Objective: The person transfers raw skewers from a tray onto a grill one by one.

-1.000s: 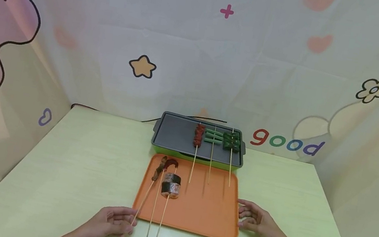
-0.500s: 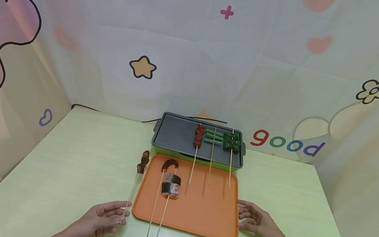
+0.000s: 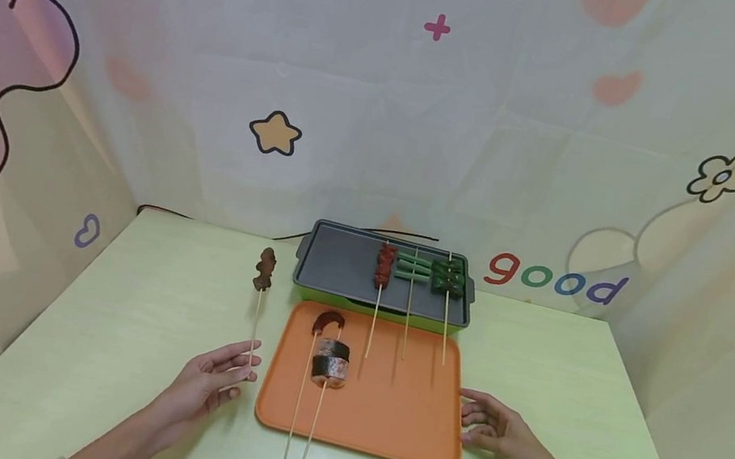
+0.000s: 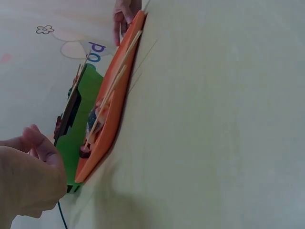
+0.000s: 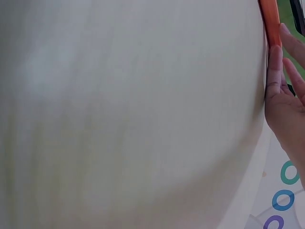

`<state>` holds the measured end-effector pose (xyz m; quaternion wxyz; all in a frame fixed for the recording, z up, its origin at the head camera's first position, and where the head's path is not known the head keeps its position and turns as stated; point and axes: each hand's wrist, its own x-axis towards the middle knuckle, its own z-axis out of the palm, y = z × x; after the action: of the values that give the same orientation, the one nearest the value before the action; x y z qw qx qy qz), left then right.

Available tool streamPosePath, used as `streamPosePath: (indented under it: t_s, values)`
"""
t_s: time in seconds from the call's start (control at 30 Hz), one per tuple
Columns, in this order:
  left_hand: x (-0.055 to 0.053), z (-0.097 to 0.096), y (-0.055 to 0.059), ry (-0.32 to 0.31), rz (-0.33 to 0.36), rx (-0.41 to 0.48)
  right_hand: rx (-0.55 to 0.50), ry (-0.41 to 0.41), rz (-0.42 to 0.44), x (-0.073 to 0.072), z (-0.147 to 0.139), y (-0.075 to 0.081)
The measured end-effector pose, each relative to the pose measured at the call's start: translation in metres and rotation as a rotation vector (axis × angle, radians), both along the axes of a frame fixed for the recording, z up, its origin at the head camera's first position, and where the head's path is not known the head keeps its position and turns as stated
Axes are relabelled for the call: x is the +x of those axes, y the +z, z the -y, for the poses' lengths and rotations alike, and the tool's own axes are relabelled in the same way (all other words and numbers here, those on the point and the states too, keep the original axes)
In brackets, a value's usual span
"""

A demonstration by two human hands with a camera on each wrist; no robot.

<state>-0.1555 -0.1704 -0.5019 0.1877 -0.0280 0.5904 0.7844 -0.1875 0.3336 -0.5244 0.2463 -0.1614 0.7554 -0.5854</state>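
Between thumb and fingers, my left hand point(image 3: 211, 378) pinches the stick of a brown meat skewer point(image 3: 264, 269), held upright left of the orange tray point(image 3: 392, 423). In the left wrist view the left hand point(image 4: 35, 174) shows from behind and hides that skewer. My right hand point(image 3: 508, 435) touches the tray's right edge, its fingers loosely bent and thumb at the rim. The right wrist view shows this hand point(image 5: 286, 95) against the tray's end point(image 5: 270, 21). On the tray lie a skewer with a dark red curved piece point(image 3: 327, 321) and a black-and-white roll skewer point(image 3: 331, 363), sticks over the front edge.
Behind the tray stands a green grill point(image 3: 340, 258) with a dark grey plate. Its right half carries a red meat skewer point(image 3: 384, 265), a green-stalk skewer point(image 3: 414, 267) and a dark green skewer point(image 3: 449, 278), their sticks reaching over the tray. A patterned curtain point(image 3: 361, 97) encloses the table.
My left hand has lifted the brown meat skewer off the tray's left side, carried it left, then moved it away from me and turned it upright. My right hand and the tray have stayed put.
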Motion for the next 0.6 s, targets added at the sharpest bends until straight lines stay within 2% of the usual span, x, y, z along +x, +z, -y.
streamPosePath:
  t_s: [0.17,0.37,0.6]
  values:
    - [-0.019,-0.012,0.005,0.013,-0.016,-0.011,-0.006,-0.005,0.006,0.001,0.001,-0.001]
    - [-0.040,-0.025,0.008,-0.028,-0.048,-0.052,-0.018,0.001,-0.010,0.001,0.001,-0.002]
    - [-0.067,-0.034,0.007,-0.091,-0.054,-0.088,-0.016,-0.004,-0.002,0.002,0.001,0.000]
